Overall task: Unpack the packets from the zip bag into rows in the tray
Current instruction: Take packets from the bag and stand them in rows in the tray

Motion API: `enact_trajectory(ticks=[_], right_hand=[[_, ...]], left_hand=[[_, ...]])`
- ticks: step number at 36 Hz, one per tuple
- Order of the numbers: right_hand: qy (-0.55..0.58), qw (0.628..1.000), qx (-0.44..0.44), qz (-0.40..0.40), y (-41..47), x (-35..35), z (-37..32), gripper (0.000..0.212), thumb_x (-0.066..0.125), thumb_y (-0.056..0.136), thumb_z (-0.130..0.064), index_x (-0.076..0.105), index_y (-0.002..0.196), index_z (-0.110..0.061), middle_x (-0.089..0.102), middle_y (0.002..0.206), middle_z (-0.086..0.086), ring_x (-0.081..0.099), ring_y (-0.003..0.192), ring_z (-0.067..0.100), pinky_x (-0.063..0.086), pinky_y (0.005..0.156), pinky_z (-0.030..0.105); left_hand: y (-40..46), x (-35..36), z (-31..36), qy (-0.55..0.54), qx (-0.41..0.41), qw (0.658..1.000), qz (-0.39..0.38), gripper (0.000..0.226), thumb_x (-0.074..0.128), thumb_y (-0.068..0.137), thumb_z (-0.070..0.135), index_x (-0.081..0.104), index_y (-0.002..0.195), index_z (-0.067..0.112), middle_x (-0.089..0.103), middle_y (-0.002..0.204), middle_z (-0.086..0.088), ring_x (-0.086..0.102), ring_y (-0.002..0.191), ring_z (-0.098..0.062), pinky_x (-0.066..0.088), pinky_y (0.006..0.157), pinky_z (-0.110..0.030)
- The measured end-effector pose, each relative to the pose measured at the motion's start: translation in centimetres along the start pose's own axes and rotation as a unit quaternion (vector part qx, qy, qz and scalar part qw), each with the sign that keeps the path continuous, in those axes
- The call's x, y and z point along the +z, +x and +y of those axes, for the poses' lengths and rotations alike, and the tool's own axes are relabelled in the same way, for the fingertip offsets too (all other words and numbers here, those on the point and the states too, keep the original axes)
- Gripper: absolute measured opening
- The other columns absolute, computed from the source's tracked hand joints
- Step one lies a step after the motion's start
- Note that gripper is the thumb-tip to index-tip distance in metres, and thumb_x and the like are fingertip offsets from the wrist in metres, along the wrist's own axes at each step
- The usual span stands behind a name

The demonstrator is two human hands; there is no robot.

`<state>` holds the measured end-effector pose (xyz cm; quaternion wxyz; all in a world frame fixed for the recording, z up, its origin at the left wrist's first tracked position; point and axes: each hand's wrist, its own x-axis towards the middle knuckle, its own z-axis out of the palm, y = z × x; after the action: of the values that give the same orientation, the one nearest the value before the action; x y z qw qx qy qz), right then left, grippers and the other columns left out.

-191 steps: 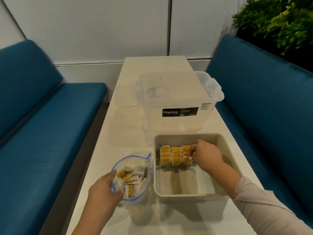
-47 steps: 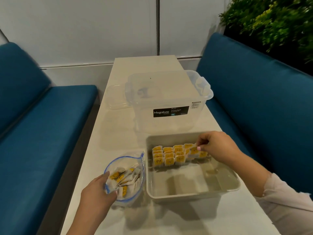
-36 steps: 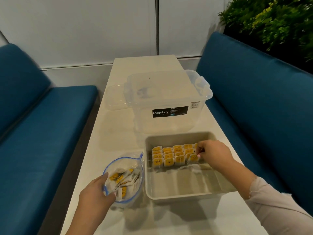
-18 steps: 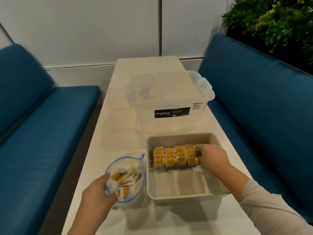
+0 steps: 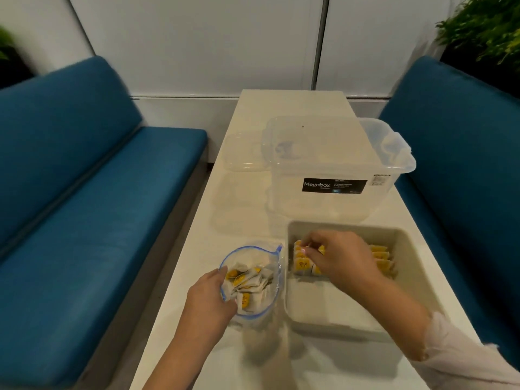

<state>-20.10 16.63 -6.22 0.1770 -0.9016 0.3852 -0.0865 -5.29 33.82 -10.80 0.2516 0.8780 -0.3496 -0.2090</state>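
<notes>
Your left hand (image 5: 209, 298) has its grip curled around the near rim of the zip bag (image 5: 251, 282), holding the mouth open on the table (image 5: 247, 220), while your right hand (image 5: 339, 258) is over the left end of the packet rows in the tray (image 5: 405, 246), fingertips (image 5: 305, 251) bent down among the packets (image 5: 302, 264). Whether that right grip is actually pinching a packet or just nudging them straight, I honestly can't tell (the fingers cover the spot and it's a bit blurry). As for progress: you've got a block of yellow-and-white packets standing in rows across the far part of the tray, running from the left wall to roughly two thirds across, with more of them (image 5: 381, 256) peeking out on the right of your hand. The whole near half of the tray is bare, so there's plenty of room. The bag isn't close to empty though; a loose heap of bagged packets (image 5: 247, 280) sits jumbled inside, pointing every which way. So I'd call it somewhere around the middle, maybe a bit under. What's left is mostly repetition: keep pulling from the bag and start new rows toward you. The clear Megabox bin (image 5: 334, 167) just beyond the tray isn't in your way.
</notes>
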Motion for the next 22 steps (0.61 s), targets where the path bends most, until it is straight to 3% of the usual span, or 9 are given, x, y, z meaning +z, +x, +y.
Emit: enact_trajectory(ticks=[4,8,11,15,22], right_hand=[[-0.06,0.987,-0.129,-0.077,0.9,2.6,-5.0,0.025,0.048,0.095,-0.038,0.064,0.114,-0.036,0.069,0.106,-0.007,0.061,0.101,0.018,0.042,0.073,0.027],[-0.202,0.944,-0.22,-0.143,2.1,6.2,-8.2,0.026,0.048,0.092,-0.016,0.067,0.108,-0.021,0.069,0.1,0.004,0.063,0.094,0.027,0.04,0.069,0.031],[-0.262,0.918,-0.231,-0.184,2.8,7.9,-9.6,0.022,0.047,0.09,-0.004,0.064,0.102,-0.009,0.066,0.103,0.01,0.063,0.096,0.029,0.038,0.066,0.032],[-0.273,0.912,-0.22,-0.214,3.1,9.2,-10.2,0.018,0.049,0.091,-0.01,0.062,0.104,-0.008,0.064,0.107,0.009,0.062,0.099,0.027,0.039,0.069,0.033],[-0.278,0.913,-0.206,-0.217,3.4,10.3,-10.0,0.016,0.051,0.092,-0.01,0.062,0.103,-0.009,0.065,0.105,0.007,0.063,0.097,0.026,0.04,0.07,0.031]], left_hand=[[-0.1,-0.1,0.1,-0.005,0.006,1.0,0.001,0.053,0.063,0.077,0.005,0.052,0.128,0.013,0.057,0.123,-0.001,0.054,0.107,-0.015,0.03,0.076,-0.008],[0.0,-0.1,0.0,-0.004,0.011,1.0,0.003,0.056,0.061,0.077,0.007,0.05,0.131,0.016,0.057,0.12,0.001,0.055,0.105,-0.014,0.033,0.081,-0.01],[0.0,0.1,-0.3,-0.003,0.021,1.0,0.006,0.058,0.06,0.075,0.007,0.05,0.131,0.02,0.058,0.113,0.004,0.055,0.1,-0.012,0.033,0.078,-0.008],[0.1,0.0,-0.5,-0.001,0.04,0.999,0.018,0.049,0.059,0.074,0.009,0.057,0.121,0.021,0.047,0.088,0.012,0.045,0.081,-0.007,0.033,0.067,-0.004],[0.2,0.0,-0.7,-0.009,0.046,0.999,0.016,0.054,0.058,0.077,0.011,0.052,0.129,0.023,0.046,0.096,0.012,0.043,0.084,-0.006,0.029,0.072,-0.006]])
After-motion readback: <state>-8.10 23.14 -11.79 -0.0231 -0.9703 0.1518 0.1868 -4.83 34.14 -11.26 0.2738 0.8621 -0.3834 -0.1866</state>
